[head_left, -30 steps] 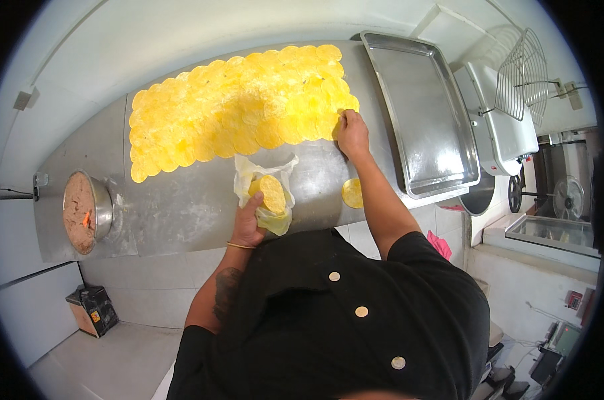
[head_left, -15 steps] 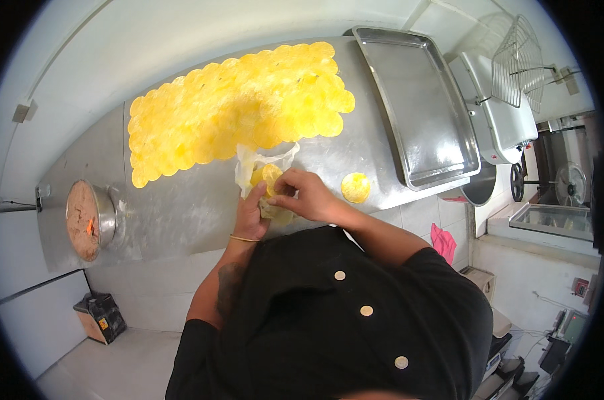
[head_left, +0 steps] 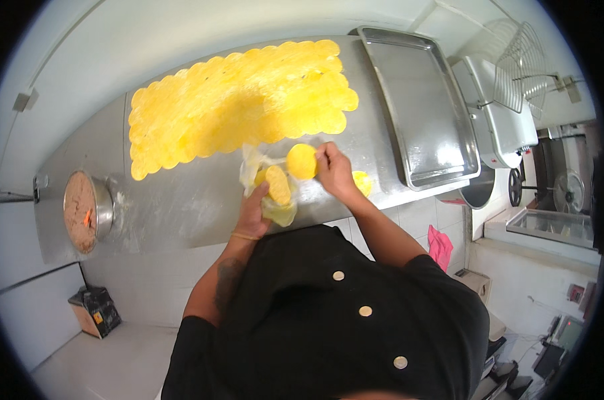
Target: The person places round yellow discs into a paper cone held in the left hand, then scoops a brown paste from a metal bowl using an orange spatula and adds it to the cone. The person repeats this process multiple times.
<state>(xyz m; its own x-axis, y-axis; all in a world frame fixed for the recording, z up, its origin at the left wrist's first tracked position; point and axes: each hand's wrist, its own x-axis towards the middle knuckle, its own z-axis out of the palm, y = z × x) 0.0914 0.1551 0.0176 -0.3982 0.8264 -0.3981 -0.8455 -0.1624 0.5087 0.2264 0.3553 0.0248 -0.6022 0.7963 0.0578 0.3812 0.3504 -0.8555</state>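
My left hand grips a stack of round yellow dumpling wrappers partly inside a thin clear plastic bag. Between the fingers and thumb of my right hand is a single wrapper, held by its right edge just beside the stack. Another loose wrapper lies on the steel table, partly hidden behind my right hand and wrist. Beyond my hands, a broad sheet of overlapping yellow wrappers covers the table's far side.
A large metal tray lies at the right of the table, with a white appliance and a wire basket past it. At the far left stands a steel bowl of pinkish filling with something orange in it.
My right hand has moved up and right from the stack, drawing one wrapper away. The stack in my left hand now shows more plainly, and my right hand partly covers the loose wrapper.
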